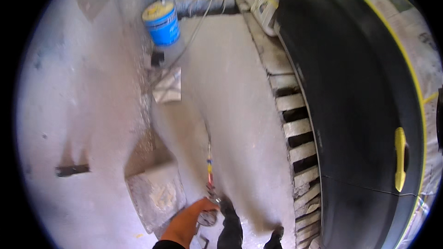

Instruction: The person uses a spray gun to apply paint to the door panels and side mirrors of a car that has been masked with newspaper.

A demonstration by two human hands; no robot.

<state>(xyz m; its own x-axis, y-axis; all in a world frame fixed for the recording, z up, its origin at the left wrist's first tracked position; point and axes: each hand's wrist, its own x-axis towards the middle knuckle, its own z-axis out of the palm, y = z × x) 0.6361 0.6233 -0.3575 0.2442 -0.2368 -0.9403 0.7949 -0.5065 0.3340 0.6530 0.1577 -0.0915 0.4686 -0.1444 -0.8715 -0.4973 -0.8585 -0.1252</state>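
Down by the lower edge, holding a shiny metal tool (215, 199) in the left hand (207, 204), with fingers curled in narrow around it, too blurry to tell one from another. Just under the hand, a round, greyish thing (207, 218). Close on the right, a dark trouser leg (230, 228). Up from the tool, a thin hose (210, 162) with bands of red, yellow and blue, over a smooth, dusty floor (226, 78). Left of the hand, a boxy grey block (159, 193) with a rough, pale patch on top. Farther up, a flat, pale sheet (168, 87) and a round, blue bucket (164, 30) with a yellow lid. Off to the right, chunky, pale bars (297, 128) with dark gaps, then a big, smooth, curvy black car side (355, 97) with a long yellow handle (400, 159)
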